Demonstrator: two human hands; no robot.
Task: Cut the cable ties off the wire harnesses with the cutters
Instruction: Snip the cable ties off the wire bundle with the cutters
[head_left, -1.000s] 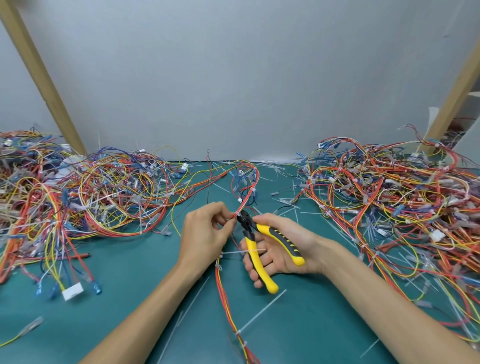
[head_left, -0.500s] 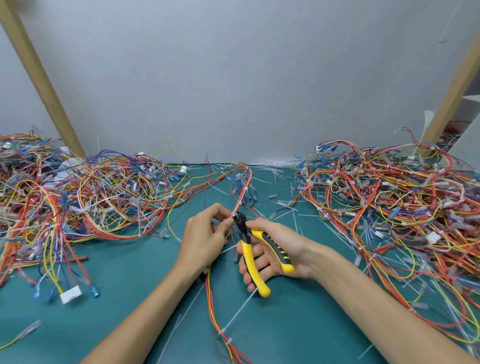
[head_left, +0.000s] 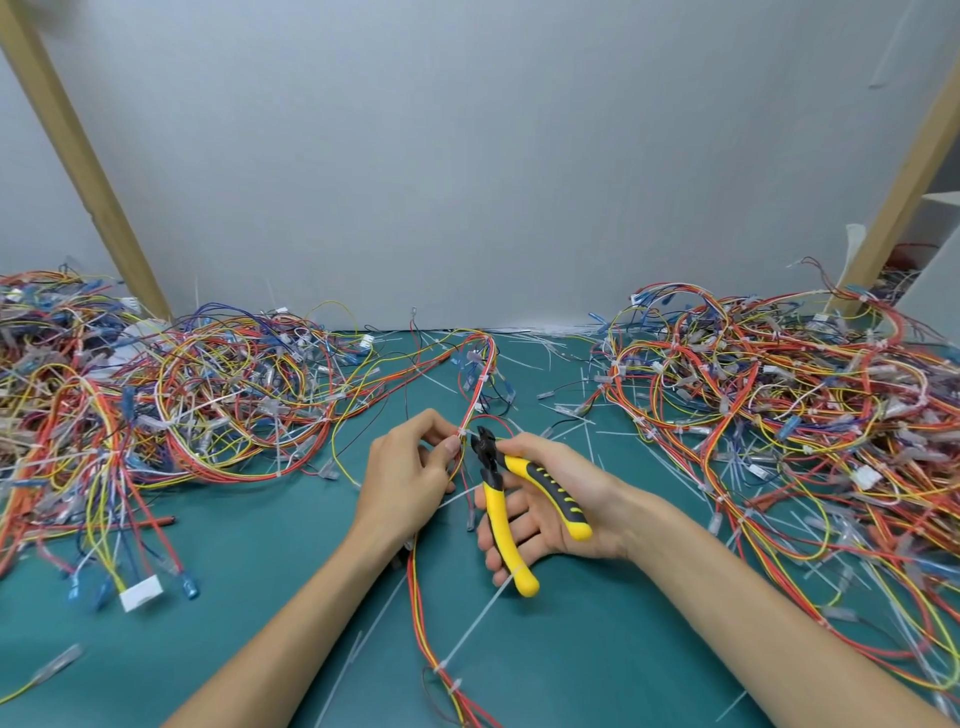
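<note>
A red, yellow and orange wire harness (head_left: 475, 395) runs from the far middle of the green mat toward me. My left hand (head_left: 410, 475) pinches it between thumb and fingers just below a white cable tie (head_left: 464, 432). My right hand (head_left: 550, 499) holds yellow-and-black cutters (head_left: 501, 493) with the handles spread. The black jaws (head_left: 484, 444) point up, just right of the tie and close to it; whether they touch it I cannot tell. Lower down, the harness (head_left: 423, 613) carries two more white ties (head_left: 447, 675).
A big tangle of harnesses (head_left: 156, 415) covers the left of the mat, another pile (head_left: 779, 415) the right. Cut tie scraps (head_left: 571, 415) and a long white tie strip (head_left: 478, 623) lie on the mat. Wooden posts (head_left: 88, 171) stand against the grey wall.
Both hands shifted slightly left and away along the harness. The cutter handles have spread wider, and the jaws have moved off my left fingertips to sit beside the white tie.
</note>
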